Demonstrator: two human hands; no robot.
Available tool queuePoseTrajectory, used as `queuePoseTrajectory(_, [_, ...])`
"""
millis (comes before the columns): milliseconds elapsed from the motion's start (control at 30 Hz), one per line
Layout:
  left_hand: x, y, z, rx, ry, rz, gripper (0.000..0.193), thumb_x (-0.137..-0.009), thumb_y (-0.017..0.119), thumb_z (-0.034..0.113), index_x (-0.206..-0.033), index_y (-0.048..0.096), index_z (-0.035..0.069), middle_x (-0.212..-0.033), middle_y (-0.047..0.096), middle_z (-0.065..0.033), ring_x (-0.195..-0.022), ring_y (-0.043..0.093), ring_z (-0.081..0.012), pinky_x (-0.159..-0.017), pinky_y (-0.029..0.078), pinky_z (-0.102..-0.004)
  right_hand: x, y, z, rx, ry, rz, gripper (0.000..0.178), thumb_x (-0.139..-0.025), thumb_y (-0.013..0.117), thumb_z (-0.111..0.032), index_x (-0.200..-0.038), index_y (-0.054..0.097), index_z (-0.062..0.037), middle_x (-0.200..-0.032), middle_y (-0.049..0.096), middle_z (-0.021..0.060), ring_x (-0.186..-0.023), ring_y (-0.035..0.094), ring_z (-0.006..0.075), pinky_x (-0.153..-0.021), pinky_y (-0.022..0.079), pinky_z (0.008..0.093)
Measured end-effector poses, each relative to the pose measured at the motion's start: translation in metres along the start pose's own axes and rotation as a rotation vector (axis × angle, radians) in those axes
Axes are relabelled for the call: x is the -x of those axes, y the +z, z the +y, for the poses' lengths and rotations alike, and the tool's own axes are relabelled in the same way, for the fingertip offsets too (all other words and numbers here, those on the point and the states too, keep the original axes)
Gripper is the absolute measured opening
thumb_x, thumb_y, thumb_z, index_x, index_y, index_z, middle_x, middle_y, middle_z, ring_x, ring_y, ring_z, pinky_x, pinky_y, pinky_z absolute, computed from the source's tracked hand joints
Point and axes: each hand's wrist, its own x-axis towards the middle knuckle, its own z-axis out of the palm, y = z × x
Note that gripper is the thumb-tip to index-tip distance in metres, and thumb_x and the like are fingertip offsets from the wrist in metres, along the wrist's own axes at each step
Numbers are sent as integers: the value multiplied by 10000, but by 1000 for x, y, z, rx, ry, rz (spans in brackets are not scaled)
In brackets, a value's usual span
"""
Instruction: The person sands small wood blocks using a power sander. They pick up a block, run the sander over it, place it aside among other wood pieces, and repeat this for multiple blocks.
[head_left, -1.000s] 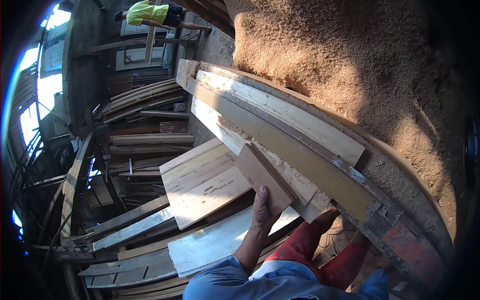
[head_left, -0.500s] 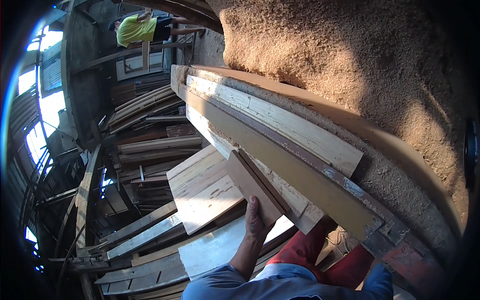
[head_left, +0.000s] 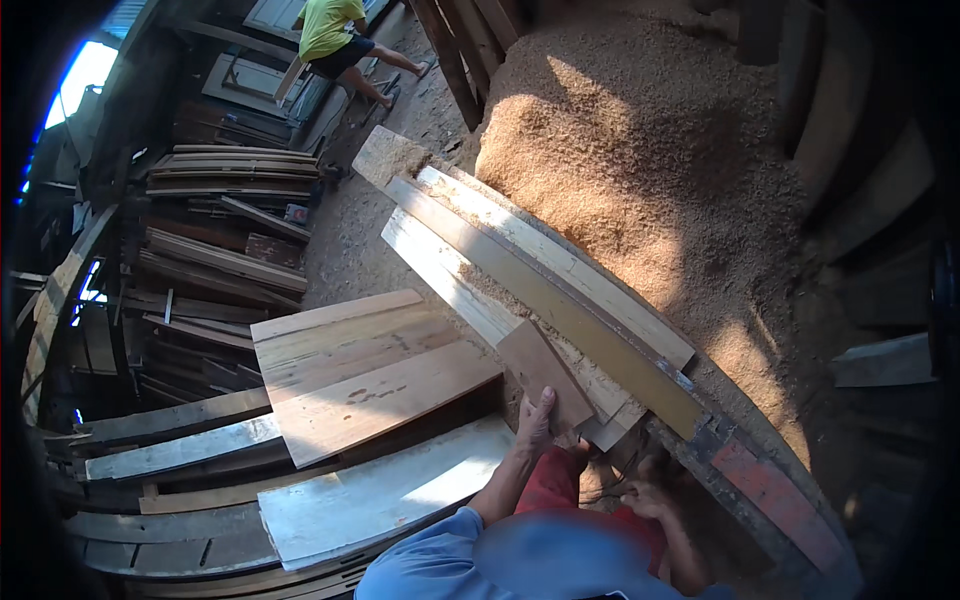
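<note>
My left hand point(head_left: 536, 420) grips the near end of a short brown board point(head_left: 541, 373), thumb lying on its upper face. The board is tilted beside a long workbench, over pale planks on its left side. A long ochre-brown rail point(head_left: 560, 310) runs along the bench, with a pale board point(head_left: 590, 287) lying along its right side. My right hand point(head_left: 652, 500) hangs low in shadow near my red shorts, below the bench's edge. Its fingers are too dim to make out. Left of the bench lies a wide pale wooden panel point(head_left: 370, 390).
A white board point(head_left: 370, 500) lies nearer me on the left, over more timber. Stacks of planks point(head_left: 225, 260) fill the left side. Beyond the bench rises a sawdust heap point(head_left: 640, 170). Another person point(head_left: 330, 40) in a yellow shirt stands at the far left.
The view has turned and levelled. My left hand keeps its hold on the brown board beside the rail. My right hand has come into view by my shorts.
</note>
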Motion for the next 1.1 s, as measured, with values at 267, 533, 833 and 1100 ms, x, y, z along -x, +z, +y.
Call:
queuePoseTrajectory(267, [4,1,14,240,-70,-115,615,-935,756,263,-1421,445,50,-1327,597,-100,-1182,599,-216,-1023,511,-400,-3,-186,-288,-191,-461,258,387,-985,642,-211,-1278,598,38,-1099,714,131,-1010,678,190,-863,544,335])
queuePoseTrajectory(533, [-21,-90,77,331,36,64,658,-942,741,242,-1468,405,35,-1362,572,-101,-1232,568,-211,-1055,472,-389,-264,-207,-452,626,-102,931,659,-961,586,-468,-1490,444,-102,-1568,344,178,-1408,326,398,-1176,244,557])
queuePoseTrajectory(833, [-147,-148,127,360,165,107,717,-944,742,255,-1507,361,27,-1398,536,-99,-1271,527,-219,-1095,425,-386,-308,-194,-465,618,-16,1052,507,-981,532,-477,-1362,531,-143,-1447,457,114,-1368,376,353,-1139,298,541])
queuePoseTrajectory(1100, [-194,-151,169,321,244,185,708,-951,732,279,-1488,366,-1,-1417,523,-120,-1290,514,-232,-1096,423,-391,-313,-197,-460,672,-99,1105,483,-984,541,-442,-1328,539,-104,-1413,476,136,-1338,400,356,-1132,306,507])
